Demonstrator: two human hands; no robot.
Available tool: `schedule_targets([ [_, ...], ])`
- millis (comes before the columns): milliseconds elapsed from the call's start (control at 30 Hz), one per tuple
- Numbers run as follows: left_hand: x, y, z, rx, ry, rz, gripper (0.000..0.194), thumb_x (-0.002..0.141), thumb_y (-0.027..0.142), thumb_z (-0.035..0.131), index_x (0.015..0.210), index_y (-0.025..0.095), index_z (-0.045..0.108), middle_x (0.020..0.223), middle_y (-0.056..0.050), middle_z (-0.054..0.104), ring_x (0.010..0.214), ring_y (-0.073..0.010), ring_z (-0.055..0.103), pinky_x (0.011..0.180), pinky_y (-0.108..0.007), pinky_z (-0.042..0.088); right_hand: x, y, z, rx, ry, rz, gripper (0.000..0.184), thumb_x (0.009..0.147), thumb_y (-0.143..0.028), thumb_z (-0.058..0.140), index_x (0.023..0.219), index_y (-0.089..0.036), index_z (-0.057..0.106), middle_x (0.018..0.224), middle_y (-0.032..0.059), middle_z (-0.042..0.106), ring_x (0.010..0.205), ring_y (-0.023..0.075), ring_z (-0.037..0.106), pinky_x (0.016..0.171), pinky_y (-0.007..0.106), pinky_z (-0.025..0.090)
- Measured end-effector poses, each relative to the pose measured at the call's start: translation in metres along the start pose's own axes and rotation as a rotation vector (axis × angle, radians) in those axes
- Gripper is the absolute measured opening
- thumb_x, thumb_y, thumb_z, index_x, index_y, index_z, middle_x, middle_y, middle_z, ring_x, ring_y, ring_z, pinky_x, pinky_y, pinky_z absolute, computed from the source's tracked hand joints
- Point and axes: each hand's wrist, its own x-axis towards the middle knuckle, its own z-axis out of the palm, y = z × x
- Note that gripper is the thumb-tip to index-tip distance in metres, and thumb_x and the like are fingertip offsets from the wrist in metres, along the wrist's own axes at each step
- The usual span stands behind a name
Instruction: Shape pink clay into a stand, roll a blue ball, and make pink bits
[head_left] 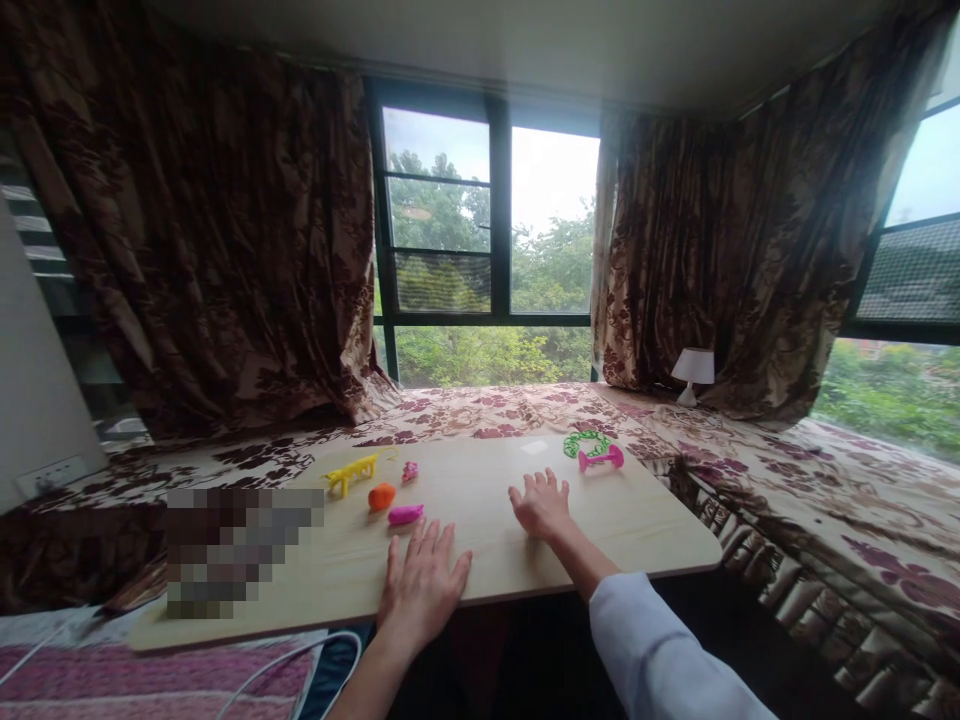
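Note:
My left hand [425,578] lies on the near edge of a pale wooden board [487,500], fingers spread, holding nothing. Just beyond its fingertips is a bright pink lump [406,514], with an orange rounded piece [382,496] behind it. Farther back are a small pink-and-white figure [409,471] and a yellow four-legged animal figure [352,473]. Over the right half of the board, my right hand [541,503] has its fingers apart and nothing in them. To its right, a pink dumbbell-shaped piece [601,458] stands against a green openwork ring [587,444].
A pixelated patch [240,550] hides the board's left end. White cable [292,655] loops over pink striped cloth [150,670] at the lower left. Flowered fabric [480,410] covers the sill behind the board, with a small white lamp [694,367] at the back right.

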Motion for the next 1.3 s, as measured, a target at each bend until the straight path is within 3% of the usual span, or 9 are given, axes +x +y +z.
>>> schedule_targets([
  [233,0.0,-0.003,0.009,0.004,0.015,0.007,0.049,0.083,0.044,0.035,0.119,0.017,0.053,0.128,-0.014,0.05,0.126,-0.0304,0.032,0.102,-0.056,0.014,-0.05,0.031,-0.005,-0.009,-0.032,-0.039,0.044,0.09,-0.028,0.022,0.129,-0.017,0.04,0.137,0.0095,0.037,0.131,0.0237,0.018,0.101,0.048,0.016],
  [433,0.001,-0.003,0.011,0.02,-0.022,0.016,0.05,0.084,0.045,0.032,0.121,0.016,0.051,0.13,-0.015,0.047,0.127,-0.0304,0.031,0.101,-0.058,0.015,-0.08,0.004,-0.001,-0.008,0.017,-0.185,0.047,0.085,-0.024,0.031,0.131,-0.017,0.037,0.142,0.0084,0.03,0.133,0.0224,0.012,0.104,0.044,0.006],
  [533,0.001,-0.003,0.01,0.03,-0.032,0.025,0.051,0.085,0.045,0.031,0.121,0.016,0.051,0.13,-0.016,0.047,0.127,-0.0307,0.031,0.101,-0.058,0.016,-0.069,-0.02,0.002,-0.009,0.043,-0.256,0.044,0.085,-0.027,0.034,0.125,-0.014,0.044,0.137,0.0128,0.037,0.133,0.0248,0.011,0.104,0.045,0.002],
  [667,0.002,-0.002,0.008,0.042,-0.027,0.028,0.051,0.084,0.047,0.031,0.12,0.017,0.052,0.129,-0.015,0.048,0.126,-0.0314,0.032,0.101,-0.059,0.016,-0.034,-0.038,0.007,0.0,0.023,-0.198,0.043,0.087,-0.035,0.032,0.12,-0.013,0.048,0.129,0.0146,0.045,0.131,0.0259,0.015,0.104,0.047,0.001],
  [800,0.001,-0.001,0.008,0.042,-0.019,0.021,0.051,0.084,0.046,0.031,0.121,0.017,0.052,0.129,-0.014,0.048,0.127,-0.0311,0.03,0.101,-0.058,0.015,-0.003,-0.026,0.01,0.002,-0.021,-0.083,0.046,0.088,-0.041,0.029,0.117,-0.013,0.05,0.125,0.0167,0.048,0.129,0.0295,0.019,0.101,0.052,0.008],
  [900,0.001,-0.001,0.007,0.034,-0.015,0.012,0.051,0.084,0.046,0.032,0.121,0.017,0.051,0.13,-0.014,0.048,0.127,-0.0305,0.03,0.102,-0.057,0.015,0.002,-0.003,0.006,0.006,-0.068,-0.029,0.047,0.089,-0.043,0.024,0.116,-0.015,0.051,0.125,0.0161,0.048,0.127,0.0313,0.023,0.096,0.056,0.016],
  [1100,0.0,-0.001,0.006,0.034,-0.025,-0.01,0.05,0.084,0.045,0.033,0.122,0.017,0.05,0.131,-0.013,0.047,0.129,-0.0288,0.028,0.103,-0.055,0.013,-0.044,0.03,-0.008,0.007,-0.082,-0.093,0.045,0.091,-0.037,0.02,0.13,-0.022,0.038,0.138,0.0069,0.037,0.132,0.0236,0.013,0.101,0.049,0.012],
  [1200,0.001,-0.001,0.007,0.028,-0.046,-0.008,0.051,0.084,0.046,0.031,0.122,0.018,0.05,0.131,-0.012,0.047,0.129,-0.0284,0.027,0.103,-0.055,0.013,-0.071,0.029,-0.012,0.016,-0.054,-0.137,0.048,0.092,-0.035,0.018,0.136,-0.02,0.027,0.141,0.0047,0.031,0.133,0.0205,0.012,0.104,0.044,0.008],
  [1300,0.001,-0.001,0.009,0.031,-0.059,-0.012,0.051,0.084,0.046,0.03,0.122,0.017,0.05,0.131,-0.013,0.047,0.129,-0.0289,0.028,0.102,-0.056,0.014,-0.085,0.017,-0.01,0.033,-0.005,-0.217,0.047,0.091,-0.035,0.021,0.135,-0.02,0.029,0.143,0.0038,0.027,0.133,0.0206,0.013,0.105,0.043,0.007],
])
